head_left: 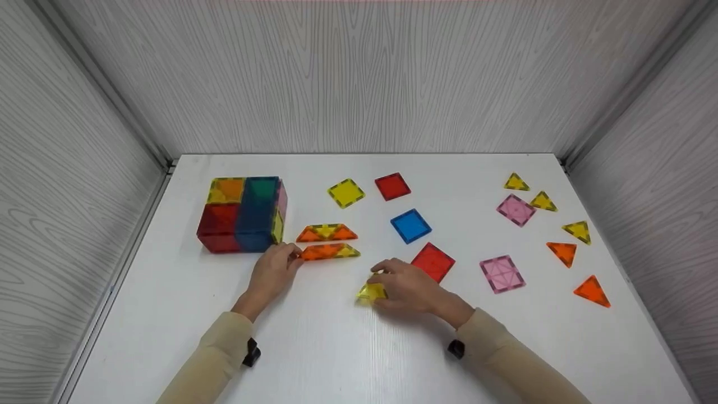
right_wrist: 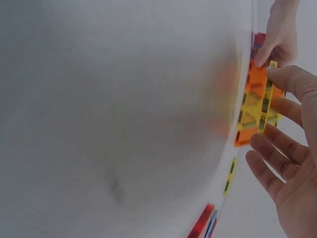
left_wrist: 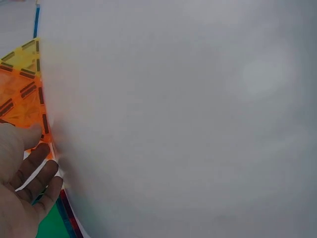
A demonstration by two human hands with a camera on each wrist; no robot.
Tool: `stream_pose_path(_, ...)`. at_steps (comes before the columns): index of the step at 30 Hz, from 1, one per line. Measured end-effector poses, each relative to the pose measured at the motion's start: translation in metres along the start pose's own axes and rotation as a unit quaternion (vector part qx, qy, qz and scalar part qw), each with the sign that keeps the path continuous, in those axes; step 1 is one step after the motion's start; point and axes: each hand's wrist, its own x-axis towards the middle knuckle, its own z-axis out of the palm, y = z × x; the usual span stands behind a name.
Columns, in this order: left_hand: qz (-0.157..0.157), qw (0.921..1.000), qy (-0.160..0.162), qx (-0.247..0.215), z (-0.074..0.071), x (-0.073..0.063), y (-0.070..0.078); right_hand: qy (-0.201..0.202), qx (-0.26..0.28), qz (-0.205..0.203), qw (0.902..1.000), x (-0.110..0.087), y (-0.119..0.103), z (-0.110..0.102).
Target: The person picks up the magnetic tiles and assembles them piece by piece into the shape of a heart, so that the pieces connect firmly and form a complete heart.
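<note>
My left hand (head_left: 274,268) pinches the left end of an orange-and-yellow row of triangular magnetic tiles (head_left: 330,252) standing on edge on the table. In the left wrist view, its thumb and index finger meet at the lower orange tile (left_wrist: 24,110), while the other fingers stay spread. Behind that row stands a second one, with orange tiles at both ends and yellow in the middle (head_left: 327,232). My right hand (head_left: 408,285) holds a yellow triangular tile (head_left: 371,292) to the right of the rows. Seen edge-on in the right wrist view, this yellow tile (right_wrist: 266,99) sits between thumb and fingers.
A box of coloured tiles (head_left: 224,224) stands left of the rows. Yellow (head_left: 346,193), red (head_left: 392,186) and blue (head_left: 411,225) squares lie behind; another red square (head_left: 433,262) lies beside my right hand. Pink squares (head_left: 502,274) and several small triangles (head_left: 592,291) lie right.
</note>
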Motion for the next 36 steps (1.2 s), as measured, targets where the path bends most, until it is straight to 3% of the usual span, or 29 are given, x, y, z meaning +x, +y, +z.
stream_pose_path(5,0.001,1.0,0.001,0.0,0.001,-0.001,-0.001,-0.057,-0.003,-0.036,0.9977,0.034,-0.024,0.013)
stream_pose_path(11,0.009,0.9999,0.008,0.003,0.001,-0.004,-0.003,-0.077,-0.026,-0.081,0.9934,0.063,-0.038,0.022)
stream_pose_path(17,0.035,0.9991,0.021,0.009,0.002,-0.003,-0.005,-0.078,-0.057,-0.101,0.9903,0.073,-0.041,0.028)
stream_pose_path(21,0.023,0.9996,0.016,0.001,0.0,-0.004,-0.005,-0.081,-0.054,-0.098,0.9904,0.071,-0.042,0.027)
stream_pose_path(24,0.012,0.9998,0.014,-0.008,-0.001,-0.008,-0.005,-0.081,-0.038,-0.081,0.9927,0.061,-0.039,0.02)
stream_pose_path(28,0.005,0.9998,0.02,-0.009,-0.001,-0.019,-0.003,-0.055,-0.007,-0.041,0.9976,0.033,-0.022,0.004)
stream_pose_path(32,0.009,0.9997,0.016,0.018,0.0,-0.03,0.0,0.031,0.007,-0.022,0.9993,-0.009,0.013,-0.008)
stream_pose_path(36,0.03,0.9982,0.007,0.051,0.002,-0.036,0.007,0.135,0.007,0.012,0.9907,-0.058,0.052,-0.018)
